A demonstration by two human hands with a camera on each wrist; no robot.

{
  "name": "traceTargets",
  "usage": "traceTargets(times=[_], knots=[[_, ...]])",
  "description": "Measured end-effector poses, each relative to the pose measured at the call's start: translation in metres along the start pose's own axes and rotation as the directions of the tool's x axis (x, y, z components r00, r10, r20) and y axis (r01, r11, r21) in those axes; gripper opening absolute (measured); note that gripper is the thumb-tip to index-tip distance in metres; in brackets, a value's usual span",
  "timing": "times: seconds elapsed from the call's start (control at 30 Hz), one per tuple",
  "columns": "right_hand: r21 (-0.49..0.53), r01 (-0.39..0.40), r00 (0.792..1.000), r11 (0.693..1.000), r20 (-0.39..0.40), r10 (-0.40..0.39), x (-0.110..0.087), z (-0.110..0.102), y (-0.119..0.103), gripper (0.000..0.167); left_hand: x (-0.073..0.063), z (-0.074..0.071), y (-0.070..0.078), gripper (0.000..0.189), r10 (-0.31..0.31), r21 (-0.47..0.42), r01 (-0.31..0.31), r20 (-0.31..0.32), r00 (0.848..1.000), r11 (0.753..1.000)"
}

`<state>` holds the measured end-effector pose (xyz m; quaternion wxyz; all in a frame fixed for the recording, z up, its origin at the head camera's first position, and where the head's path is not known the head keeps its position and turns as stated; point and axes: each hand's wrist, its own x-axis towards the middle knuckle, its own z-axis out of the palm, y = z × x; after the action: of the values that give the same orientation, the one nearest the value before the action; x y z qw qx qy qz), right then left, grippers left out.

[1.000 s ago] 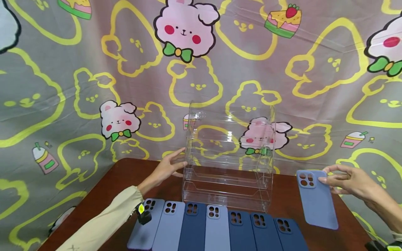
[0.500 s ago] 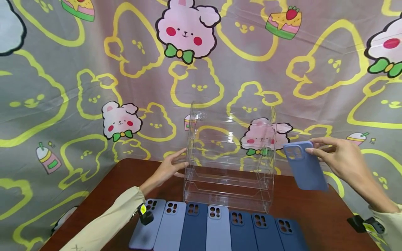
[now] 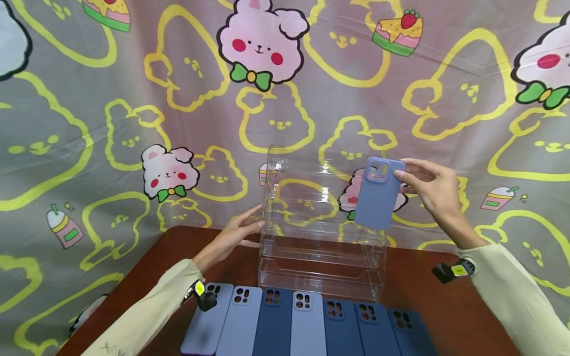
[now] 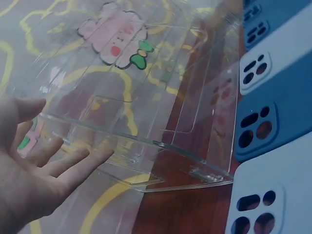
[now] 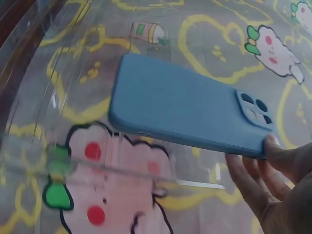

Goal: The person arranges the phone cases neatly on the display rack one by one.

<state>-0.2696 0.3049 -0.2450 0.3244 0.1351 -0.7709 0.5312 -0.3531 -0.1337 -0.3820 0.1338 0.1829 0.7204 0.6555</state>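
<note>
A blue-grey phone case hangs upright in my right hand, pinched at its upper right edge between thumb and fingers. It is in front of the upper right part of a clear tiered display rack; I cannot tell whether they touch. In the right wrist view the case shows its back and camera cutouts. My left hand is at the rack's left side, fingers extended. The left wrist view shows this hand with spread fingers beside the clear side panel.
A row of several phone cases, pale and dark blue, lies on the brown table before the rack, among them a dark one and a pale one. A patterned curtain hangs behind.
My right hand has carried the phone case up and to the left, from the table's right side to before the rack's upper right. My left hand stays by the rack.
</note>
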Motion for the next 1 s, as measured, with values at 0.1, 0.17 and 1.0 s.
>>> traceTargets(times=[0.1, 0.17, 1.0], knots=[[0.100, 0.007, 1.000, 0.995, -0.024, -0.005, 0.010, 0.019, 0.006, 0.037, 0.000, 0.002, 0.001, 0.072, 0.054, 0.016, -0.054, 0.004, 0.999, 0.998], [0.138, 0.013, 0.999, 0.990, -0.032, -0.009, 0.018, 0.032, 0.008, 0.038, 0.000, 0.002, 0.001, 0.074, 0.077, 0.022, -0.077, 0.010, 0.997, 0.997], [0.230, 0.042, 0.998, 0.972, -0.053, -0.031, 0.080, 0.165, -0.002, 0.032, 0.002, 0.000, -0.003, 0.078, 0.156, 0.075, -0.163, 0.090, 0.984, 0.984]])
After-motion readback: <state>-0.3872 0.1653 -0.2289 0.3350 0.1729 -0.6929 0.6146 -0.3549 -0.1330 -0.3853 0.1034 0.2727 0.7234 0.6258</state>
